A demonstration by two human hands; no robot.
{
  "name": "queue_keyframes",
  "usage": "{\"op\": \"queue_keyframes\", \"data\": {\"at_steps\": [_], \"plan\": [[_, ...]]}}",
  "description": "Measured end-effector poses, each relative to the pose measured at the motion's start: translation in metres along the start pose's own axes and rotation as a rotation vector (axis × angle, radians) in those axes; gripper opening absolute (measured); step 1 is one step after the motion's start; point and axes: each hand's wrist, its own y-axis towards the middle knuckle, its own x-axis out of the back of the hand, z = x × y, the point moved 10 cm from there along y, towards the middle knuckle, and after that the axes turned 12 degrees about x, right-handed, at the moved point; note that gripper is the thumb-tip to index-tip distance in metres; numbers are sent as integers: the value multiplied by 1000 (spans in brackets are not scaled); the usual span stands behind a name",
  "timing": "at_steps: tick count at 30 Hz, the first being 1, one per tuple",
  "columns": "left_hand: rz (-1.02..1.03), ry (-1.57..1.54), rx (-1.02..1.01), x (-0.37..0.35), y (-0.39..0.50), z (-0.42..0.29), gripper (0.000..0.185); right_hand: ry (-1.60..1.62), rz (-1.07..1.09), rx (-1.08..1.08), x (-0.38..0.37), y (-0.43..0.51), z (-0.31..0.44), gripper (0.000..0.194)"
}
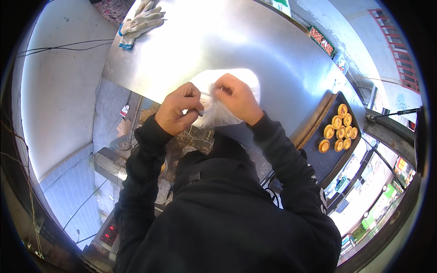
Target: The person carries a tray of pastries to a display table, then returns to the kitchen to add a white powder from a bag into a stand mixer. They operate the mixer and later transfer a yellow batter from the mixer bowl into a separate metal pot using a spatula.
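A white, partly see-through plastic bag lies at the near edge of the steel table, before my body. My left hand pinches the bag's gathered film between thumb and fingers at its left side. Over the right part of the bag is my right hand, fingers curled and slightly blurred, close to the same gathered film; whether it grips the film I cannot tell. What the bag holds is hidden by its white surface and my hands.
At the right, a dark baking tray holds several egg tarts. Work gloves lie at the table's far left. A green crate of small reddish-brown things stands beyond the far edge. Machinery is at my lower left.
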Motion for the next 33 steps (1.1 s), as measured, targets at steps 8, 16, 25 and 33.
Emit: {"op": "queue_keyframes", "data": {"at_steps": [8, 16, 25, 33], "plan": [[-659, -506, 230, 24, -19, 77, 27, 712, -463, -377, 34, -27, -38, 8], [-596, -74, 81, -44, 4, 22, 21, 589, -181, -253, 28, -10, 1, 8], [-314, -499, 365, -61, 22, 94, 17, 237, -155, -326, 59, -4, -19, 37], [-309, -469, 206, -46, 21, 77, 16, -98, 153, -84, 14, -1, -1, 7]]}}
